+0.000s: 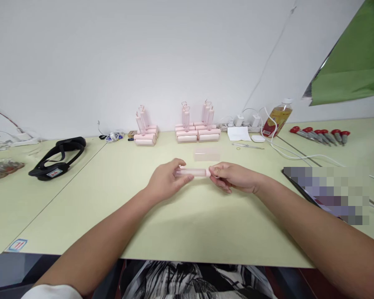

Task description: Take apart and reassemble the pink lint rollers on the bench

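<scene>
A clear pink tube [195, 172], which looks like the handle of a lint roller, lies level between my two hands above the table. My left hand [168, 178] is closed around its left end, thumb in front and fingers behind. At the other end, the fingertips of my right hand [229, 175] pinch the pale pink end piece [208, 172]. What the left fingers cover of the tube is hidden. Just behind the hands a see-through pink cover [206, 154] rests on the table.
Pink lint rollers [187, 136] with upright clear handles stand along the wall, one group farther left [145, 139]. To the right are tweezers [247, 145], white cables, a drink bottle [277, 118] and several red-capped tools [321, 135]. A black headset strap [59, 158] lies left.
</scene>
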Demonstrator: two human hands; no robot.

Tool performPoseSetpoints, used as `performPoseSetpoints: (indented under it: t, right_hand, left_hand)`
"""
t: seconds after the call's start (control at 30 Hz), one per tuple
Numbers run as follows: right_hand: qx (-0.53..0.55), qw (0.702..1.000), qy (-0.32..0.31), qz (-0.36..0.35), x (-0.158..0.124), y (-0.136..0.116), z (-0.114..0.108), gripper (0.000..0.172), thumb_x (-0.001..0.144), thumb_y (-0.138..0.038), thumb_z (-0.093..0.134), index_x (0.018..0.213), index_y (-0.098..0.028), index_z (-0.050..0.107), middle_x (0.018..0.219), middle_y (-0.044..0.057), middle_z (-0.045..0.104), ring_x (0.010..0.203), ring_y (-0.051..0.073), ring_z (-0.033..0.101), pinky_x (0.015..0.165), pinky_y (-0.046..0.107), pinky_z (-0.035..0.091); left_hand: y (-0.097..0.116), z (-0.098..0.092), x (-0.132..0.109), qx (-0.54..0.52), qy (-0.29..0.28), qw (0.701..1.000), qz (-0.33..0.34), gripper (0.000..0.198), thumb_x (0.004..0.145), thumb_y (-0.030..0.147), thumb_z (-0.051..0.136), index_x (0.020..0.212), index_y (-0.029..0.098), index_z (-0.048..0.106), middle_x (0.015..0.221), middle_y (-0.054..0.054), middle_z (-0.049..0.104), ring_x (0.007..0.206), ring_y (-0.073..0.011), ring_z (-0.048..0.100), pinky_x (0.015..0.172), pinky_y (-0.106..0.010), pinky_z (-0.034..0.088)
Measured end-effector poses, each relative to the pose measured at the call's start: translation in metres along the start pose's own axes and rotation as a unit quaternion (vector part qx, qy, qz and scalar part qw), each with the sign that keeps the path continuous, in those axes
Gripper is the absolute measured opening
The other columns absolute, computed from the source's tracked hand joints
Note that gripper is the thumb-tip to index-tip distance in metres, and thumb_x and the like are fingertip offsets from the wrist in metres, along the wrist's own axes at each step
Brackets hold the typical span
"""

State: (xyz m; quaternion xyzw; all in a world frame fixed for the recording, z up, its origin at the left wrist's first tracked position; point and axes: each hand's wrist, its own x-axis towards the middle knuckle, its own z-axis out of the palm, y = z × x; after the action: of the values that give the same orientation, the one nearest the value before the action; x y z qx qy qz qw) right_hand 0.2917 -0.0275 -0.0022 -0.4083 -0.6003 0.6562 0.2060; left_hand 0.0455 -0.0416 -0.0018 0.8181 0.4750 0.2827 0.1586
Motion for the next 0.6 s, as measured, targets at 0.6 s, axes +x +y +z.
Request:
performPoseSetpoints:
  t: [0.6]
  right_hand:
    - [-0.339, 0.903, 0.059, -0.258, 0.004, 0.008, 0.034, 0.026, 0.098, -0.04, 0.038, 0.101, -0.02, 0.054, 0.097, 0.006, 0.062, 0.084, 0.018, 0.055, 0.074, 0.03, 0.041]
  left_hand:
    - [0.008, 0.021, -0.005, -0.358, -0.025, 0.933, -0.023, 0.036, 0.077, 0.047, 0.067, 0.092, 0.018, 0.052, 0.071, 0.003, 0.054, 0.058, -0.0077, 0.049, 0.054, -0.022, 0.043]
